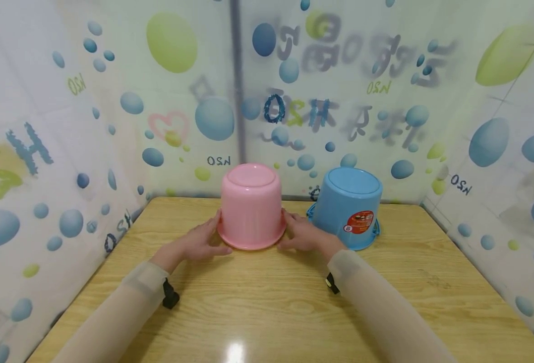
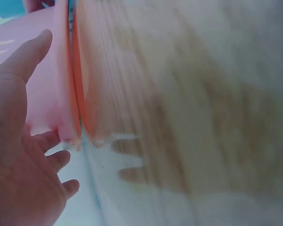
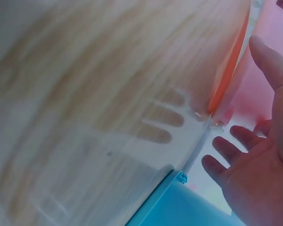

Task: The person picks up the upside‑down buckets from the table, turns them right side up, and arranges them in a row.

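Bucket [image 1: 251, 214], upside down, smooth glossy pink, widest below.

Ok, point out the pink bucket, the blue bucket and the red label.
Pink bucket [image 1: 251, 214]: head view, middle of its side.
Blue bucket [image 1: 346, 202]: head view, side above the label.
Red label [image 1: 360, 222]: head view, its centre.

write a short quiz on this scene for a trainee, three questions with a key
1. True or false: the pink bucket stands open end up.
2. Fill in: the label on the blue bucket is mainly ____.
3. What is between the left hand and the right hand? A: blue bucket; B: pink bucket; C: label.

Key: 1. False, its base faces up. 2. Red. 3. B.
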A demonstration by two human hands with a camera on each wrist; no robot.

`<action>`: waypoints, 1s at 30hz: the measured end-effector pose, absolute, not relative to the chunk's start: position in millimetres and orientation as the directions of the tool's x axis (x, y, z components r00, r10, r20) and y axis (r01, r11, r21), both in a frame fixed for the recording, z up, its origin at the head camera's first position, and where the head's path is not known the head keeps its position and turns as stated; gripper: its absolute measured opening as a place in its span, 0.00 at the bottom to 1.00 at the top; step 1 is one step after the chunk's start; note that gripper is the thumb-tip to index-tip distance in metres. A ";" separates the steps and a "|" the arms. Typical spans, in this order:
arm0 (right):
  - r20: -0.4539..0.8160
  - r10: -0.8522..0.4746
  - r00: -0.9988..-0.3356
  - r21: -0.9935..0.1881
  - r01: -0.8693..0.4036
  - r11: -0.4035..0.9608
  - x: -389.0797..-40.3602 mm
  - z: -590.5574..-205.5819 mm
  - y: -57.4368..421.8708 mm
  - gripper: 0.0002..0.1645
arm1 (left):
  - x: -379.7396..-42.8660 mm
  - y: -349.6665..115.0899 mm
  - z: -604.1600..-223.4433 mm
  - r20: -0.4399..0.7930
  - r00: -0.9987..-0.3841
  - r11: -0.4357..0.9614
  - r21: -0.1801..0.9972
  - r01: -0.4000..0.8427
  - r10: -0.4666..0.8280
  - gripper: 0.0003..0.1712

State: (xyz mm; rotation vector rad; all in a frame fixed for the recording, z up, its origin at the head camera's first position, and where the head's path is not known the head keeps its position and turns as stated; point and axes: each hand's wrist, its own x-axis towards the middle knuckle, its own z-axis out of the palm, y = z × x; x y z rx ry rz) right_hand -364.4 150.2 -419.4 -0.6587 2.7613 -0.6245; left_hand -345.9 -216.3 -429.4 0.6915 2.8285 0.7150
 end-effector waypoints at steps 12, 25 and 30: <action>0.000 -0.504 -0.864 -0.545 -0.423 0.724 -358.0 -414.5 153.9 0.66 | -341.5 -219.4 -428.5 0.070 -0.870 0.729 0.515 0.451 0.488 0.64; 0.035 -0.491 -0.870 -0.594 -0.414 0.690 -358.8 -416.0 157.8 0.66 | -338.2 -221.3 -425.8 0.162 -0.859 0.685 0.540 0.489 0.486 0.61; 0.038 -0.498 -0.867 -0.607 -0.415 0.677 -358.8 -414.3 160.1 0.64 | -339.1 -222.5 -423.6 0.173 -0.863 0.681 0.549 0.484 0.474 0.60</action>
